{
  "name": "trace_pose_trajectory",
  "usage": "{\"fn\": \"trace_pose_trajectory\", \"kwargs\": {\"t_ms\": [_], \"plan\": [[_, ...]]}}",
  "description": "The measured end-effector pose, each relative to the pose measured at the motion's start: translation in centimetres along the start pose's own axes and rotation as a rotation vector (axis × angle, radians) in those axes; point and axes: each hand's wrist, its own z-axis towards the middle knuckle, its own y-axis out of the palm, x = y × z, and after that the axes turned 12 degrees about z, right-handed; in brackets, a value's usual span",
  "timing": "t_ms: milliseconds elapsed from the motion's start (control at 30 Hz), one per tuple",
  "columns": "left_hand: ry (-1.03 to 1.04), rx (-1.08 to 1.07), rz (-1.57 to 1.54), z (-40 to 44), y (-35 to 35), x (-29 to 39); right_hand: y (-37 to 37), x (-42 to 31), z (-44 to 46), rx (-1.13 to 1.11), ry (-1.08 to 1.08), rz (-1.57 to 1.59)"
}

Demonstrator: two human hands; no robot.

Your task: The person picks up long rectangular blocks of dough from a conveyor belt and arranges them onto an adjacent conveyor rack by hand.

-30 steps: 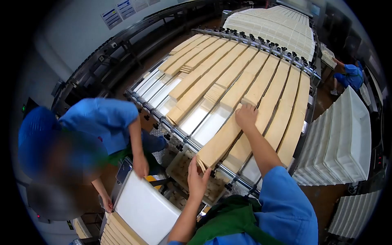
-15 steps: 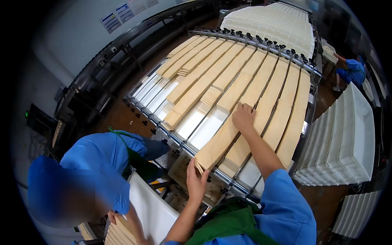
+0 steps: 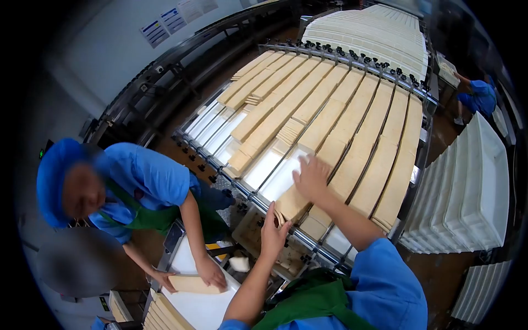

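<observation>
Tan layered stack [image 3: 293,203] lies flat, near end slightly splayed

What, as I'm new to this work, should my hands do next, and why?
Probably press the left hand gently inward to straighten the end slices: they splay from the cream-colored stack, right beside that hand's fingertips.

Blue shirt [image 3: 399,294], short R sleeve [image 3: 385,264] ending nr the elbow; green apron [image 3: 308,302] w/ creased fabric over it. L hand [image 3: 273,234] & R hand [image 3: 313,179] bare.
</observation>
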Motion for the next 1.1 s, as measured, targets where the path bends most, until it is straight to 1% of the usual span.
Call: {"fn": "trace_pose_trajectory", "kwargs": {"t_ms": [33, 100, 133, 200, 233, 267, 300, 333, 367, 400, 467, 500, 567, 633, 700, 733, 800, 833, 900, 933, 1000, 1033, 1100], "plan": [[-0.003, 0.009, -0.001, -0.1, 0.0, -0.1, -0.9, -1.9, -1.2, -0.021, -0.064, 0.110], [-0.027, 0.045, -0.241, -0.6, 0.1, -0.4, -1.8, -4.4, -3.8, -0.222, -0.192, 0.320], [-0.028, 0.056, -0.245, -0.9, -0.1, -0.9, -2.3, -5.3, -5.1, -0.226, -0.204, 0.320], [-0.068, 0.197, -0.184, -1.8, -0.4, -2.7, -2.9, -6.6, -7.1, -0.376, -0.405, 0.264], [-0.099, 0.249, -0.327, -2.4, -0.7, -3.4, -2.5, -6.4, -7.7, -0.386, -0.423, 0.271], [-0.109, 0.273, -0.329, -3.2, -1.0, -4.1, -1.7, -5.5, -8.2, -0.400, -0.431, 0.186], [-0.163, 0.315, -0.340, -4.1, -1.5, -4.4, -1.7, -5.2, -8.2, -0.414, -0.445, 0.104], [-0.220, 0.365, -0.348, -4.8, -2.3, -4.6, -1.8, -5.0, -8.2, -0.441, -0.387, 0.145], [-0.221, 0.390, -0.302, -5.5, -3.1, -4.6, -2.2, -5.4, -8.0, -0.474, -0.336, 0.193], [-0.134, 0.451, -0.292, -6.1, -2.9, -6.4, -2.1, -5.3, -8.1, -0.470, -0.360, 0.148], [-0.299, 0.484, -0.282, -8.1, -3.0, -9.2, -1.7, -5.2, -8.0, -0.474, -0.387, 0.069], [-0.330, 0.493, -0.279, -9.0, -3.3, -10.6, -1.5, -5.2, -7.9, -0.484, -0.385, 0.033], [-0.332, 0.569, -0.316, -10.7, -4.3, -11.7, -1.4, -4.8, -7.8, -0.464, -0.359, 0.021], [-0.373, 0.628, -0.326, -12.2, -5.2, -12.5, -1.7, -4.9, -7.8, -0.383, -0.398, 0.061], [-0.407, 0.683, -0.334, -14.0, -6.3, -13.2, -1.7, -5.1, -8.1, -0.343, -0.390, 0.011], [-0.432, 0.709, -0.314, -14.9, -7.0, -12.9, -1.5, -4.4, -8.1, -0.375, -0.436, 0.029], [-0.498, 0.767, -0.330, -16.7, -7.7, -13.9, -0.8, -3.2, -7.8, -0.297, -0.285, -0.128], [-0.516, 0.811, -0.311, -17.8, -8.2, -14.7, -0.5, -3.8, -8.0, -0.315, -0.314, -0.118], [-0.591, 0.876, -0.283, -20.3, -9.5, -15.5, -0.1, -4.9, -8.2, -0.321, -0.148, -0.252], [-0.624, 0.918, -0.313, -21.8, -9.9, -16.5, 0.5, -4.7, -8.3, -0.332, -0.172, -0.249], [-0.638, 1.029, -0.262, -25.2, -11.0, -18.6, 2.0, -4.1, -8.3, -0.321, -0.099, -0.318], [-0.687, 1.093, -0.091, -27.2, -11.1, -20.5, 1.8, -5.0, -8.7, -0.319, -0.162, -0.365], [-0.820, 1.174, 0.300, -31.8, -12.2, -23.4, 2.4, -5.6, -9.4, -0.315, -0.250, -0.347]]}}
